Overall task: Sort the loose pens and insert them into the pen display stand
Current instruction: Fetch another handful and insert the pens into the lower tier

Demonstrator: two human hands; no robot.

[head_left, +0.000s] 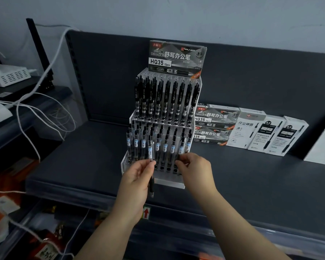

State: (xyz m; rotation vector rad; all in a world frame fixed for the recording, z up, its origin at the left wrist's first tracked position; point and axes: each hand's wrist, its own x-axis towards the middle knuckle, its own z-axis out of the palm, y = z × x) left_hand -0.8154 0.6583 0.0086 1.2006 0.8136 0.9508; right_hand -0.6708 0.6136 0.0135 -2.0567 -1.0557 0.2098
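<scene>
A: What is held by the left hand (137,177)?

B: A slim clear-barrelled pen with a pale blue label (150,149) is pinched between the thumb and fingertips near its middle. It is held upright, just in front of the left part of the stand's lower tier. Its dark lower end is seen below the hand.

A: Where is the stand placed?

B: The clear acrylic tiered pen display stand (169,182) is set on a dark grey shelf (251,175). Its upper tier is filled with black retractable pens (167,98). Its lower tier is filled with clear pens with pale blue labels (165,147). All of these are seated upright in the holes.

A: How are the fingers of the right hand (195,169) arranged?

B: The thumb and forefinger are curled together at the front right of the lower tier, at the foot of the pens there. Whether a pen is gripped cannot be told.

A: What else is seen?

B: A grey-and-black cardboard box marked HQ35 (176,57) is stood on top of the stand. Two stacked boxes of the same kind (214,126) are placed just right of the stand, and a row of white pen boxes (266,132) is lined up beside them. Loose white cables (45,113) are draped at the left.
</scene>
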